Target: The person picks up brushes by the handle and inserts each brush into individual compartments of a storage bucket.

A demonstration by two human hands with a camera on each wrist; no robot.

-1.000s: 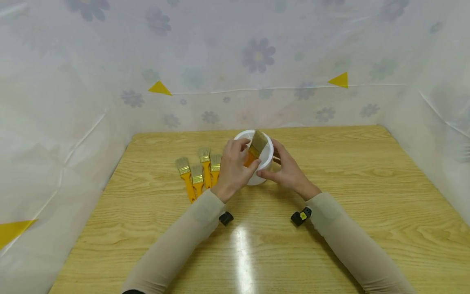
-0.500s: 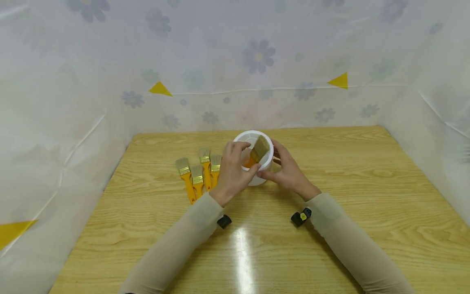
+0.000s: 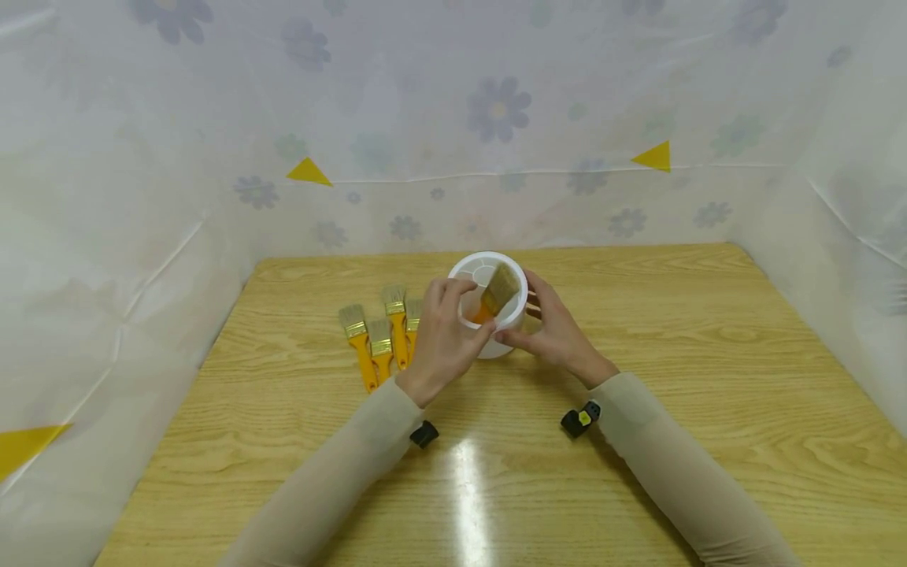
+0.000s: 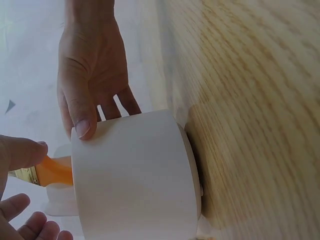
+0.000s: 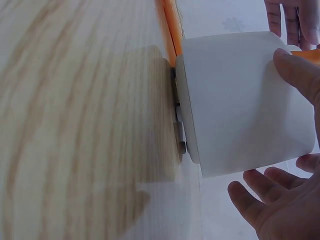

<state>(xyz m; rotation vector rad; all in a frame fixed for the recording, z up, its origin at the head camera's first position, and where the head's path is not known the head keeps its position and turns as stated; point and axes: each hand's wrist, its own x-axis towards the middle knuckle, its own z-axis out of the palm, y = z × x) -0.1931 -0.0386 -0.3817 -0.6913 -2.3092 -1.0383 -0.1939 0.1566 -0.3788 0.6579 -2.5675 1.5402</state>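
Note:
A paintbrush (image 3: 502, 286) with an orange handle, gold ferrule and pale bristles leans to the right in a round white holder (image 3: 496, 349), bristles up. My right hand (image 3: 556, 335) grips the holder's right side, thumb at the front and fingers around the far side. Over the holder's left rim is my left hand (image 3: 442, 335). In the left wrist view its thumb touches the brush's orange handle (image 4: 56, 171), while the other fingers (image 4: 34, 224) stand spread apart from it. The right wrist view shows the right thumb (image 5: 295, 70) lying on the holder's wall.
Several more orange-handled paintbrushes (image 3: 380, 337) lie on the wood-grain table (image 3: 638, 299) left of the holder, partly behind the left hand. Dividers (image 3: 483, 272) show inside the holder. A flower-patterned plastic sheet (image 3: 425, 118) hangs behind the table.
The brush has sunk lower and tipped right inside the holder. My left hand has drawn slightly to the left, loosening from the brush. The right hand stays in place.

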